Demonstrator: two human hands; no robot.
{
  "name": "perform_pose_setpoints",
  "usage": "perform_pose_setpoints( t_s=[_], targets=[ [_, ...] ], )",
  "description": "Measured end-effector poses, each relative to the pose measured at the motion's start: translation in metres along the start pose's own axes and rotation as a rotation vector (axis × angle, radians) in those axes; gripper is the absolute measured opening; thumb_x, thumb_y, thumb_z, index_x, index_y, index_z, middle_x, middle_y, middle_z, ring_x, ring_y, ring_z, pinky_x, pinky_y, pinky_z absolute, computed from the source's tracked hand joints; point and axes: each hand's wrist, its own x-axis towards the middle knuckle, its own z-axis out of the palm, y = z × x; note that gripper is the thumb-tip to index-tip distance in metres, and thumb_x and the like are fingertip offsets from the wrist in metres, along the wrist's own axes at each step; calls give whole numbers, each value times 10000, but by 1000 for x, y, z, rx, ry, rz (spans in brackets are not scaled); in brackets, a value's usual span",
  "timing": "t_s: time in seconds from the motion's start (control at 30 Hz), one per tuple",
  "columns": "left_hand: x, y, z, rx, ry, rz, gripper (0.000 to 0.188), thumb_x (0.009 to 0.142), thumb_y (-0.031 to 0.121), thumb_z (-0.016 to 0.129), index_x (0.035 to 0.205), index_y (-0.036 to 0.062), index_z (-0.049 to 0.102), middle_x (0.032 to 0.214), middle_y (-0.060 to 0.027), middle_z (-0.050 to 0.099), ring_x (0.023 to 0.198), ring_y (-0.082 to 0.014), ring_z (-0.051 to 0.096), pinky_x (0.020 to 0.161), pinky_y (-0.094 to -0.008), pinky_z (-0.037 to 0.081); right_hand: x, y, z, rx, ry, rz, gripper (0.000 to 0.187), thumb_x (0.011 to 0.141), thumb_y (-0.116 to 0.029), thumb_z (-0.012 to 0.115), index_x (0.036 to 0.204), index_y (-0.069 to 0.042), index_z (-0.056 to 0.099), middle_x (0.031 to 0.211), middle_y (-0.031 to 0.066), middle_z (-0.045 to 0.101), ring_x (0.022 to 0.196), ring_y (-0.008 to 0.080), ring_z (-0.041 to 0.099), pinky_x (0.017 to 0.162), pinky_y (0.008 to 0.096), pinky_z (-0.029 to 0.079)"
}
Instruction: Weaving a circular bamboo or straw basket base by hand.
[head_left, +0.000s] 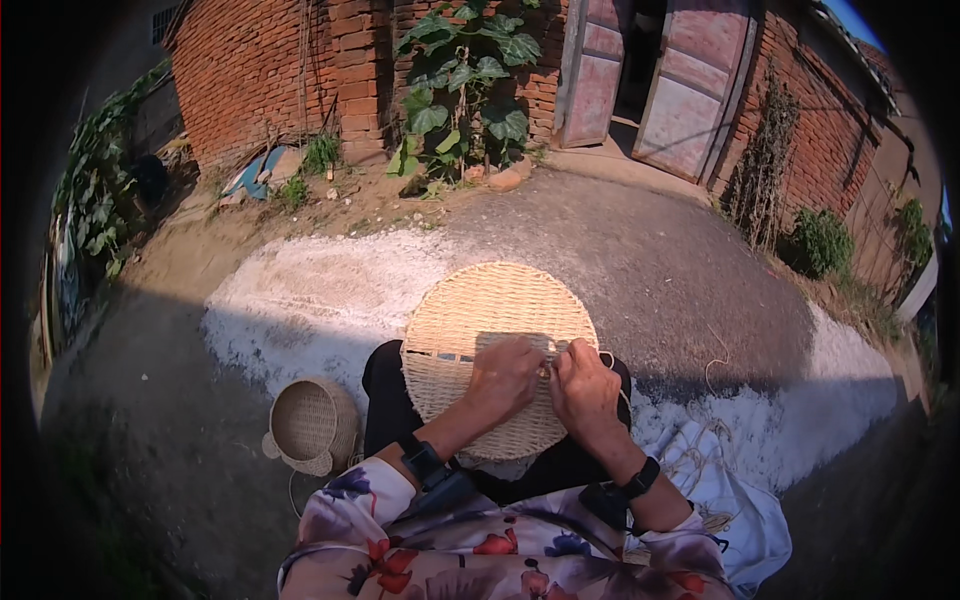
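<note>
A round, flat piece of pale woven wickerwork [500,295] lies across my lap, tilted up toward the far side. A narrow slit runs through its weave at the left, with dark cross strands showing. Both hands meet over the piece, right of its middle. My left hand [505,375] is closed in a pinch, and what sits between its fingertips is hidden. Close beside it, my right hand [587,385] pinches a pale cord [608,356], which loops out past the weave's right edge. Sunlight falls on the far half; shadow covers the part around my hands.
On the ground at left stands a small round woven basket [312,425] with ear-like tabs. A white sack [735,505] with loose cords lies at right. Ahead are a brick wall [265,85], a leafy vine [465,75] and a partly open double door [695,90].
</note>
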Motion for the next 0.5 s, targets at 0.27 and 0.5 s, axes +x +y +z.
perform_pose_setpoints(
  t_s=[0.27, 0.5],
  targets=[
    [-5, -7, -21, 5, 66, -5, 45, 798, 98, 650, 802, 55, 638, 816, -105, 588, 775, -290, 627, 669, -427, 502, 1, 5, 22, 23, -203, 161, 130, 856, -168, 642, 857, -41, 616, 880, 130, 567, 777, 320, 634, 642, 439, 495],
    [-10, -14, -23, 10, -2, 2, 81, 785, 102, 680, 859, 71, 667, 807, -92, 583, 787, -285, 632, 682, -419, 506, 6, -12, 7, -57, -154, 33, 132, 854, -165, 624, 807, -42, 639, 776, 130, 564, 727, 329, 637, 631, 446, 503]
  ],
)
